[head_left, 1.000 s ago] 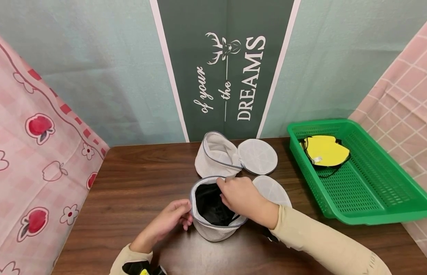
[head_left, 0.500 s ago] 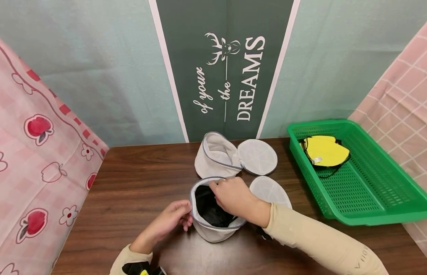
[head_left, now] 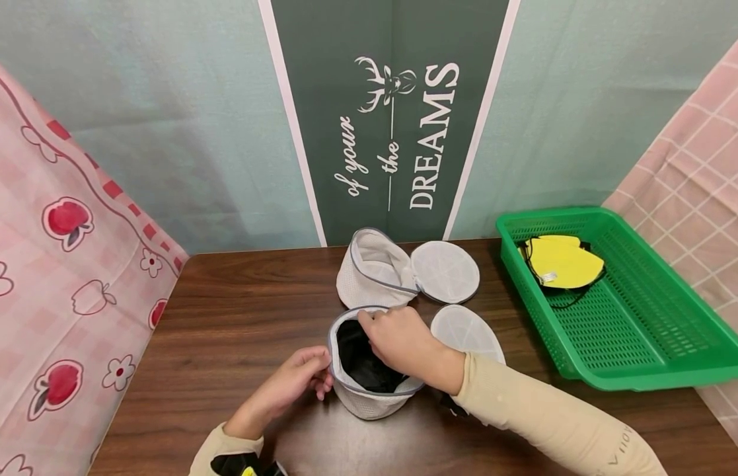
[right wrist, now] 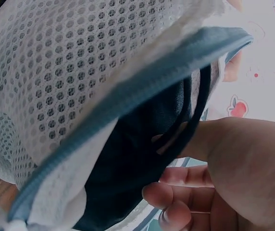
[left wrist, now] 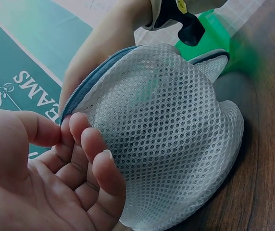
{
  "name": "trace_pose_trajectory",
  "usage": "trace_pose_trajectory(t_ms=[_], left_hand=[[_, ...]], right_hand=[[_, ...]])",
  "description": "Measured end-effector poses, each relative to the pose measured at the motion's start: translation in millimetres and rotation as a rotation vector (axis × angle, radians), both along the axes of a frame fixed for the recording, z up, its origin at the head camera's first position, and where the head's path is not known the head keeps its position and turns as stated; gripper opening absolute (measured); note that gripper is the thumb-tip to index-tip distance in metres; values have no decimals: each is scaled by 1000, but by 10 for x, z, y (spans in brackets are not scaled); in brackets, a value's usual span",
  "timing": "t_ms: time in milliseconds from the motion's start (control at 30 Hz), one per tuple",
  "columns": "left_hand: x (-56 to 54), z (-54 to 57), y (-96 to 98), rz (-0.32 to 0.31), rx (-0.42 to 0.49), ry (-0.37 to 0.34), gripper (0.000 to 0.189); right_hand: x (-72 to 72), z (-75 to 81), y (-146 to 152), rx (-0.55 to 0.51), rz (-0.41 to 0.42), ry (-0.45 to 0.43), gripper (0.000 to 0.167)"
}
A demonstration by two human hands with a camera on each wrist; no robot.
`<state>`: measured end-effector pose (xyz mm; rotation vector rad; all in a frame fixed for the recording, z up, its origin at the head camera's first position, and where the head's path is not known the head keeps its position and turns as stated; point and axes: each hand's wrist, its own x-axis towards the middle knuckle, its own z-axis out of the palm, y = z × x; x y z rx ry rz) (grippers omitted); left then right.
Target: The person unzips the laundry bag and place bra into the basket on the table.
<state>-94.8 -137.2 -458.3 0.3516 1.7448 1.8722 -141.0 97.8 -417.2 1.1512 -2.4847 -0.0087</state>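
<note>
A white mesh laundry bag (head_left: 371, 404) with a grey-blue zipper edge stands unzipped on the table, its round lid (head_left: 466, 330) folded out to the right. Inside lies a black garment (head_left: 365, 360); the right wrist view shows its thin black straps (right wrist: 200, 108). My left hand (head_left: 297, 373) pinches the bag's rim on the left side, and the left wrist view shows thumb and forefinger at the zipper edge (left wrist: 96, 72). Reaching over the opening, my right hand (head_left: 401, 340) holds the black garment by its straps, fingers curled and partly hidden inside the bag.
Behind stands a second open mesh laundry bag (head_left: 357, 281), its lid (head_left: 446, 271) spread to the right. A green plastic basket (head_left: 672, 381) on the right holds a yellow garment (head_left: 565, 261) with black straps. Fabric hangings (head_left: 226, 132) border the wooden table (head_left: 238, 317).
My right hand has shifted a little to the left over the bag's opening, mostly in the first half second. The left hand stays at the rim.
</note>
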Motion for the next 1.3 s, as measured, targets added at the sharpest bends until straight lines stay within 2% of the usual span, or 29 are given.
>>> trace_pose_trajectory(t_ms=[200, 467, 667, 967, 1300], left_hand=[[2, -2, 1, -1, -4, 2, 33], [5, -16, 6, -3, 3, 8, 34], [4, -17, 9, -3, 5, 6, 33], [-1, -26, 16, -5, 13, 1, 34], [-13, -67, 31, -12, -4, -7, 35]], right_hand=[[-18, -30, -25, 27, -21, 25, 22], [-29, -98, -28, 72, -121, 35, 25], [-67, -106, -16, 62, -84, 8, 25], [-111, -59, 2, 146, -87, -156, 31], [-144, -52, -1, 165, -143, -316, 33]])
